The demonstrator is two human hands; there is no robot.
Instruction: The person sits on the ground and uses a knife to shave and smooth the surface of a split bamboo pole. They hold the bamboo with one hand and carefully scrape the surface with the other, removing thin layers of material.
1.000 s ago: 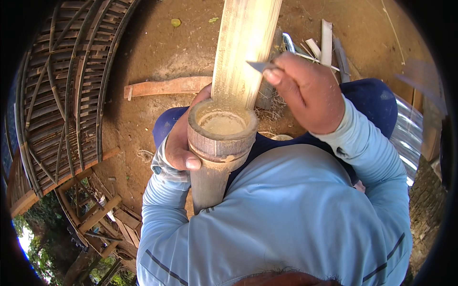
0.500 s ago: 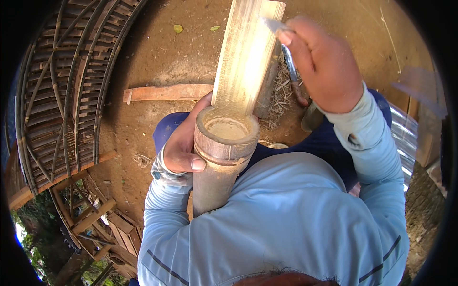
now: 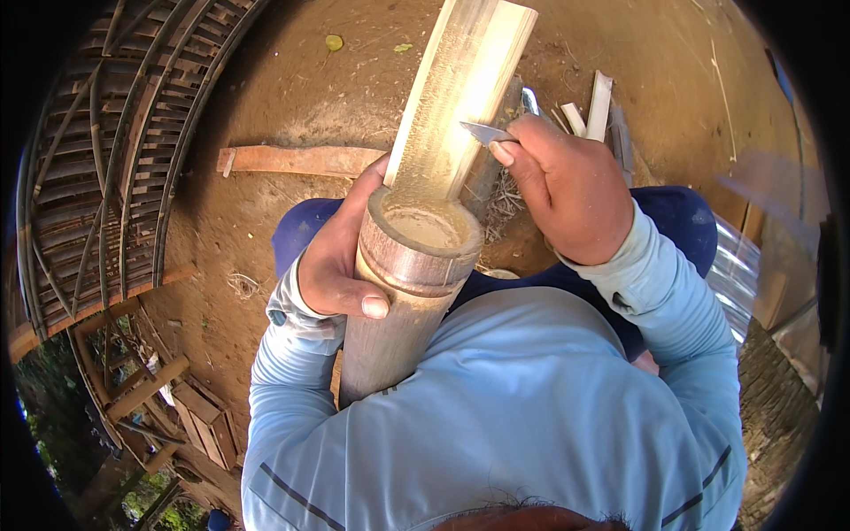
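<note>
A bamboo tube [image 3: 385, 341] leans against my torso, its lower end on my shirt. Past a node ring and a pale cup-like opening, one side of the bamboo runs on as a long split half [image 3: 438, 106], with its light inner face up. My left hand [image 3: 341, 270] is wrapped round the tube's left side just below the rim, thumb on the outer wall. In my right hand [image 3: 575, 190] is a small knife [image 3: 485, 133], pinched between thumb and fingers. Its pointed blade lies over the right part of the split half; whether it touches cannot be told.
On the dirt ground beyond my knees lie a flat wooden strip [image 3: 301, 160], shavings [image 3: 505, 196] and pale split pieces [image 3: 599, 106]. A slatted bamboo structure [image 3: 111, 168] fills the left side. A wooden box [image 3: 204, 420] stands at lower left, a shiny corrugated sheet [image 3: 733, 274] at right.
My right hand has come down and slightly left, bringing the knife lower along the split half. The bamboo tilts a little more to the right; my left hand keeps its grip.
</note>
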